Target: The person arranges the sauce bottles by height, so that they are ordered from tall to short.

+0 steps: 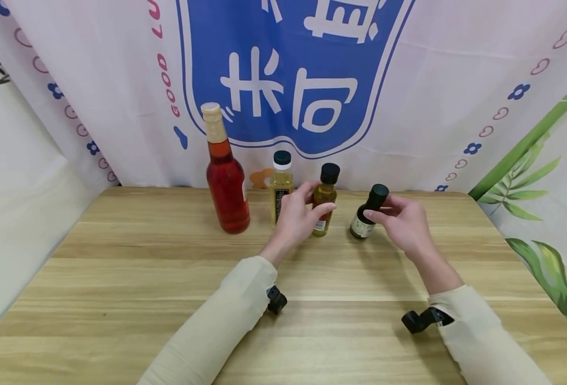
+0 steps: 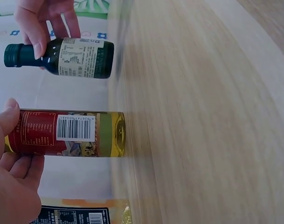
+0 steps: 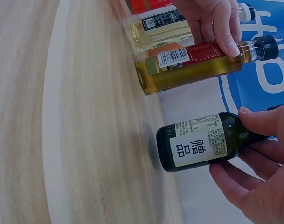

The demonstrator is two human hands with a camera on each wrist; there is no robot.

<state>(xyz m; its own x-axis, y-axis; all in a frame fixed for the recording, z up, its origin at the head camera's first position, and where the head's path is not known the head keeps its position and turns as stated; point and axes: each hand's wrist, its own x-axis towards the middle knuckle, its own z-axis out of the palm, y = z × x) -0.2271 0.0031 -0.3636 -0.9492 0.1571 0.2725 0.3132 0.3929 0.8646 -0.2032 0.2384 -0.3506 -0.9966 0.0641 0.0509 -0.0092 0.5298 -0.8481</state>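
Note:
My left hand [image 1: 297, 214] grips a yellow oil bottle [image 3: 193, 67] with a black cap and a red label, thumb on one side and fingers on the other. The bottle stands nearly upright at the back of the table. To its right, my right hand [image 1: 406, 222] holds a small dark green bottle [image 1: 362, 224] by its neck and shoulder. This one leans, its cap toward the right, its base close over the tabletop. In the right wrist view its pale label [image 3: 197, 140] faces the camera, and the hand's fingers curl about the shoulder.
Left of the oil bottle stands a pale yellow bottle [image 1: 282, 179] with a dark green cap, partly behind my left hand. Farther left is a tall bottle of red liquid [image 1: 228, 187]. A printed curtain [image 1: 134, 96] hangs behind the wooden table [image 1: 120, 289].

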